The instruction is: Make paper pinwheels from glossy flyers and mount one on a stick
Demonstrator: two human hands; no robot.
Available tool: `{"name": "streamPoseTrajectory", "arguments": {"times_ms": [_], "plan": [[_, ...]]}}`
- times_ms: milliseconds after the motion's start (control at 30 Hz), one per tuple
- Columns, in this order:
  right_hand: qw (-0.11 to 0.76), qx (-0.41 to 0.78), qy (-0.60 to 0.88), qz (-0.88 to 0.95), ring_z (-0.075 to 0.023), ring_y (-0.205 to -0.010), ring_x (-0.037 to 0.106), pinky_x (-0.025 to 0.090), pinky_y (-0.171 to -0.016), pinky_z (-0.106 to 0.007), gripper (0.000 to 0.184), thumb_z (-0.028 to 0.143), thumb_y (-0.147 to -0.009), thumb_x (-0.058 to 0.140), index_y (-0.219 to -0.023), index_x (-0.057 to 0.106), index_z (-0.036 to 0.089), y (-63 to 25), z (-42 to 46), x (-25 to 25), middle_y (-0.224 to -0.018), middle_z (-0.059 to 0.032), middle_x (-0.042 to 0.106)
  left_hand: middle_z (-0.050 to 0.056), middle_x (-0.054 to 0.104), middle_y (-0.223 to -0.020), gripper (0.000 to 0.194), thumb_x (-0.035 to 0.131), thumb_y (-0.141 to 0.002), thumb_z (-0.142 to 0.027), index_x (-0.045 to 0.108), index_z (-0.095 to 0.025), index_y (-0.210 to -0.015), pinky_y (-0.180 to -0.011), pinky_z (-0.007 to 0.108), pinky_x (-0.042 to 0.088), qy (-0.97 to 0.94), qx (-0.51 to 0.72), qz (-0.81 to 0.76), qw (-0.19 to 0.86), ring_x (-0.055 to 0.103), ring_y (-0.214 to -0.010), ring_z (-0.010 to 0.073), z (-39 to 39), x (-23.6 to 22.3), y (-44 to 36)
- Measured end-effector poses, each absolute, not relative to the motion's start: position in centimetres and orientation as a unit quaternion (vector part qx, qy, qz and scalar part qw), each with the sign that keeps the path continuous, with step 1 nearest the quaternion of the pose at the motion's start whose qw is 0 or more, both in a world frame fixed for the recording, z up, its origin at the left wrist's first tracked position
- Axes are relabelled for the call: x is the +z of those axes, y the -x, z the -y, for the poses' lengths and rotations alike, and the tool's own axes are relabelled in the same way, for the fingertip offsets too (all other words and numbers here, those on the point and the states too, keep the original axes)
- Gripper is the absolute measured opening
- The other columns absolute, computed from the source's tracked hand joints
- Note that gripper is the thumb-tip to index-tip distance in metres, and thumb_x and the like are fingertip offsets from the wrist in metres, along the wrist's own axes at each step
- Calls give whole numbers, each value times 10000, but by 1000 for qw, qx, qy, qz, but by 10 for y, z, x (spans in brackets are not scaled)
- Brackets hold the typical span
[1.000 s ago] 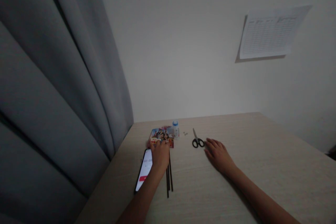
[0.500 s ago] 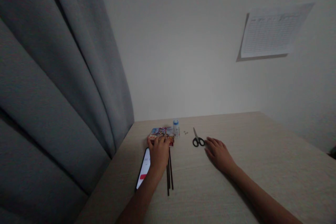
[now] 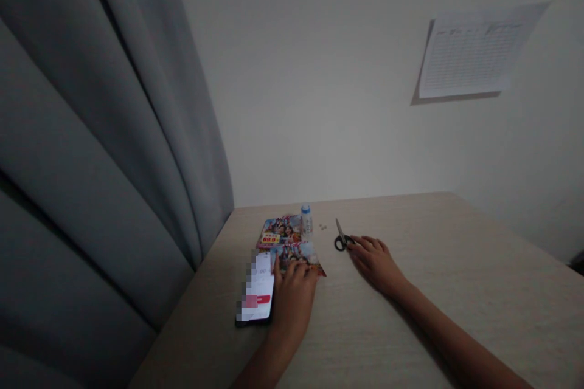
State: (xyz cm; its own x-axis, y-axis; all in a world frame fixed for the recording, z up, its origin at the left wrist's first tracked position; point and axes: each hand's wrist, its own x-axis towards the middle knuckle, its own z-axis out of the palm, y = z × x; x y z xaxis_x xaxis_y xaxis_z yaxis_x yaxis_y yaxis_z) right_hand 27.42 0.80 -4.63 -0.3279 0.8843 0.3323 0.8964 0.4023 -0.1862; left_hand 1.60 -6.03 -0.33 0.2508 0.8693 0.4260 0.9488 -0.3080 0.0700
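My left hand [image 3: 292,298] lies on a glossy printed card [image 3: 298,256] with colourful photos, its fingers spread over the card's near part. The card overlaps the right edge of a lit smartphone [image 3: 258,289]. Behind it sits a similar printed card [image 3: 279,231], with a small plastic bottle with a blue cap [image 3: 306,222] just to its right. My right hand [image 3: 375,262] rests open on the table, fingertips at the black handles of a pair of scissors [image 3: 342,237]. Several tiny grey items [image 3: 322,227] lie beyond them.
A pale wood-look table [image 3: 410,316] ends at a white wall, with a lined paper sheet [image 3: 469,51] fixed above. A grey curtain [image 3: 100,134] hangs along the table's left edge. The table continues to the right of my right arm.
My left hand has moved right and toward me, with a printed card now separate from the other one. The dark rods are no longer visible. My right hand has edged closer to the scissors.
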Motion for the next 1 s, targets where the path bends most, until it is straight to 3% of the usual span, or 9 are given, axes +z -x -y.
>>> {"name": "streamPoseTrajectory", "arguments": {"times_ms": [333,500,667,833,1000], "plan": [[172,1,549,818,-317,-1363,432,291,-1111,-631,430,345,-997,403,-1405,540,357,-272,-13,-38,-1489,-27,528,-11,725,-1196,238,546,-966,-270,754,-354,-1047,-1190,633,132,819,-203,531,-81,589,-1181,247,58,-4,-35],[167,22,541,824,-310,-1369,424,312,-1114,-612,447,365,-1002,390,-1432,512,350,-275,-26,-40,-1508,-24,506,-30,710,-1219,212,597,-941,-297,742,-367,-1079,-1179,586,212,843,-207,482,-121,554,-1225,239,45,-10,-39],[197,31,514,834,-280,-1361,433,370,-1121,-506,464,335,-1002,384,-1446,508,279,-280,-28,-45,-1518,-41,493,46,633,-1323,265,548,-957,-267,715,-271,-1162,-1129,443,379,829,-239,497,-98,524,-1265,229,29,-18,-38],[215,20,481,850,-272,-1367,441,372,-1132,-498,485,322,-990,427,-1471,475,278,-277,-15,-38,-1536,-60,466,116,510,-1469,443,569,-938,-338,579,-203,-1360,-1180,519,318,824,-185,534,-42,387,-1413,310,24,-30,-39],[181,37,464,866,-266,-1410,401,323,-1161,-527,500,374,-994,439,-1489,442,305,-269,5,-33,-1549,-49,449,104,494,-1495,478,520,-960,-404,544,-202,-1393,-1190,521,317,834,-173,521,-46,362,-1438,311,32,-38,-44]]}}
